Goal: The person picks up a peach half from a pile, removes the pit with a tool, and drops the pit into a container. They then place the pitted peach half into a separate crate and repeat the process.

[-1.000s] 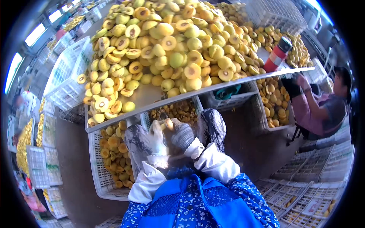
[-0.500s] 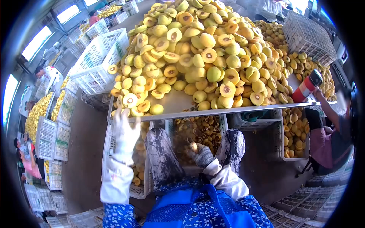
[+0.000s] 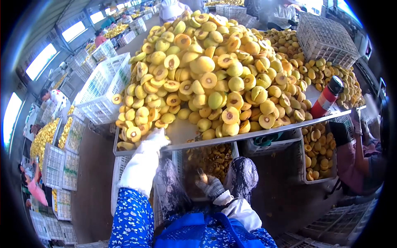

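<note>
Your left hand (image 3: 157, 137), in a white glove, reaches over the front rim of the metal tabletop (image 3: 182, 131), at the lower left end of the heap of fruit halves (image 3: 200, 84). Its fingers are partly blurred by glare; you cannot tell from this view whether the grip is spread or pinching a half.

Your right hand (image 3: 211, 187), in a grey knit glove, is lower, between your knees. Grip: fingers curled around a small tool (image 3: 203, 177), its narrow end directed up and away from you.

Fruit halves: yellow to green, piled high on the tabletop, some with the brown-centred cut face showing. Below the front rim, a bin (image 3: 178, 161) contains brown and yellow scraps (image 3: 215, 159). To the right under the tabletop, a crate (image 3: 307, 171) holds more halves.

Surroundings: a red bottle (image 3: 325, 101) with a black cap stands tilted near the right front rim, beside the fruit. A white crate (image 3: 97, 101) sits just beside the tabletop on the left; a grey-white crate (image 3: 326, 41) rests at the far right. A co-worker (image 3: 359, 157) is seated at the right, partly blurred.
</note>
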Action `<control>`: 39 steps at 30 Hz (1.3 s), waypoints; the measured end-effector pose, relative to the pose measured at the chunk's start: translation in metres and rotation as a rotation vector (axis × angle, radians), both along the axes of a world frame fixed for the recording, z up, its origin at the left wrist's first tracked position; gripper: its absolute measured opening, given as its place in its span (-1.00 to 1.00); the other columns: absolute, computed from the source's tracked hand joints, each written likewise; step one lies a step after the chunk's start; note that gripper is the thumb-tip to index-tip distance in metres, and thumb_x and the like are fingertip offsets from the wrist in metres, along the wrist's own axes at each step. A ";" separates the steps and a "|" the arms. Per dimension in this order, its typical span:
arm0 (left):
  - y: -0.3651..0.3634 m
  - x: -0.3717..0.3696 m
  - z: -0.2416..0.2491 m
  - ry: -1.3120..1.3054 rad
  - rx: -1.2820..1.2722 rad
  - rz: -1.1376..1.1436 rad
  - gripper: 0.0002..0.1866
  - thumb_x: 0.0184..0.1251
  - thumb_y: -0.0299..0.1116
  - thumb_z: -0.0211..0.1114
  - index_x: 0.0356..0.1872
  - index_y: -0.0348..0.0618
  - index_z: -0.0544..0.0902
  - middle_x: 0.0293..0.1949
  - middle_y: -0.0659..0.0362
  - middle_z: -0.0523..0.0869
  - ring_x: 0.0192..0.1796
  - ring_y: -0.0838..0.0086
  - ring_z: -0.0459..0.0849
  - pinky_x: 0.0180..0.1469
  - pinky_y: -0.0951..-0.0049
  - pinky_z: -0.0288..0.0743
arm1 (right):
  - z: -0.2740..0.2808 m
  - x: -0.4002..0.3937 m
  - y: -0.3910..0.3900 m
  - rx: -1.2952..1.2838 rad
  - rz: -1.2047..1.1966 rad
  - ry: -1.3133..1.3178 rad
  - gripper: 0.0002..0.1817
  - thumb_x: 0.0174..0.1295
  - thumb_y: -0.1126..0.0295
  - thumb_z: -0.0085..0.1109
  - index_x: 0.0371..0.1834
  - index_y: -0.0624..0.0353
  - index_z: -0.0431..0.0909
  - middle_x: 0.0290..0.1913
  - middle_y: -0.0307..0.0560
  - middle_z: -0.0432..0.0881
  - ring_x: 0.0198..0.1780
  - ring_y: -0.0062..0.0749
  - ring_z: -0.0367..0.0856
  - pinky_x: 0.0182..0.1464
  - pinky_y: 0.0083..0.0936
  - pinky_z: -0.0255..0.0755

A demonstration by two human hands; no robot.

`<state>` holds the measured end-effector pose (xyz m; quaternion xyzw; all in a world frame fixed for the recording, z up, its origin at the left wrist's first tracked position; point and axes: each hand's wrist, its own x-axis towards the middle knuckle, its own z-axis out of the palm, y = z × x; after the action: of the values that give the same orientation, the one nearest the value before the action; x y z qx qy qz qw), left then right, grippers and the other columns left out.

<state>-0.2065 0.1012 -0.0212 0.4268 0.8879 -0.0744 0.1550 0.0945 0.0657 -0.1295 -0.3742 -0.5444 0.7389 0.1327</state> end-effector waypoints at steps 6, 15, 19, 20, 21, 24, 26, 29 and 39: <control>-0.017 0.020 -0.017 -1.240 1.210 0.369 -0.65 0.16 -0.36 0.24 -0.03 -0.19 0.46 -0.29 0.17 0.59 -0.30 0.37 0.63 -0.19 0.34 0.57 | 0.023 0.011 0.001 0.148 -0.120 0.205 -0.68 0.20 0.27 0.24 -0.06 0.19 0.49 -0.38 -0.30 0.54 -0.35 -0.62 0.40 -0.33 -0.54 0.34; -0.069 0.120 0.005 -1.610 1.315 0.381 -0.55 0.31 -0.02 0.09 0.03 -0.17 0.48 -0.24 0.01 0.67 -0.36 0.22 0.68 -0.39 0.32 0.53 | 0.092 -0.004 0.015 1.036 0.045 0.016 -0.71 0.33 0.22 -0.13 -0.12 0.22 0.43 -0.37 0.19 0.56 -0.36 0.09 0.55 -0.37 -0.12 0.40; -0.088 0.165 0.035 -0.387 1.185 0.002 -0.67 0.27 -0.26 0.13 0.03 -0.10 0.50 -0.14 0.02 0.59 -0.20 0.23 0.63 -0.19 0.31 0.54 | 0.092 -0.013 0.010 0.914 0.001 -0.103 -0.61 0.35 0.06 -0.17 -0.22 0.21 0.40 -0.48 0.28 0.55 -0.42 0.24 0.53 -0.39 0.04 0.34; -0.083 0.170 0.045 -0.409 1.219 -0.010 -0.65 0.34 -0.14 0.07 -0.02 -0.17 0.51 -0.20 0.07 0.61 -0.22 0.34 0.63 -0.18 0.42 0.54 | 0.093 -0.013 0.010 0.921 0.034 -0.157 -0.66 0.34 0.11 -0.14 -0.18 0.20 0.41 -0.42 0.25 0.55 -0.41 0.21 0.53 -0.40 0.01 0.35; -0.084 0.174 0.047 -0.521 1.235 0.036 -0.63 0.37 -0.11 0.04 -0.04 -0.20 0.52 -0.21 0.09 0.61 -0.22 0.38 0.62 -0.17 0.46 0.54 | 0.094 -0.013 0.010 0.926 0.069 -0.209 -0.70 0.32 0.16 -0.11 -0.14 0.18 0.42 -0.36 0.22 0.54 -0.40 0.17 0.54 -0.42 -0.02 0.36; -0.083 0.178 0.035 -0.965 1.321 0.233 -0.57 0.44 -0.04 -0.02 -0.08 -0.26 0.53 -0.23 0.14 0.62 -0.22 0.48 0.60 -0.15 0.56 0.53 | 0.106 -0.017 0.007 0.866 0.164 -0.384 -0.73 0.31 0.25 -0.08 -0.07 0.17 0.44 -0.17 0.20 0.53 -0.34 0.10 0.56 -0.42 -0.08 0.40; -0.083 0.175 0.025 -1.218 1.354 0.362 -0.56 0.45 -0.05 -0.05 -0.09 -0.27 0.54 -0.22 0.16 0.62 -0.22 0.49 0.59 -0.15 0.55 0.52 | 0.081 -0.020 0.006 0.927 0.132 -0.279 -0.64 0.34 0.14 -0.16 -0.05 0.20 0.40 -0.32 0.26 0.55 -0.36 0.18 0.55 -0.35 0.00 0.39; -0.078 0.168 -0.013 -1.301 1.379 0.452 -0.53 0.48 -0.04 -0.11 -0.09 -0.29 0.54 -0.28 0.16 0.63 -0.27 0.50 0.58 -0.16 0.53 0.49 | 0.064 -0.019 0.001 0.990 0.059 -0.066 -0.60 0.36 0.09 -0.23 0.00 0.18 0.38 -0.32 0.29 0.55 -0.32 0.22 0.55 -0.28 0.03 0.39; -0.084 0.179 -0.036 -1.268 1.429 0.526 -0.61 0.43 -0.08 0.00 -0.18 -0.24 0.57 -0.38 0.24 0.57 -0.38 0.59 0.52 -0.28 0.60 0.45 | 0.048 -0.012 -0.005 1.000 0.356 -0.381 -0.61 0.23 0.33 -0.13 0.11 0.22 0.35 -0.28 0.17 0.46 -0.51 0.02 0.53 -0.49 -0.19 0.39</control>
<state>-0.0274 0.0177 -0.0568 0.1702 0.5432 0.7576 0.3194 0.0822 0.0612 -0.0817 -0.2952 -0.8973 0.3213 0.0666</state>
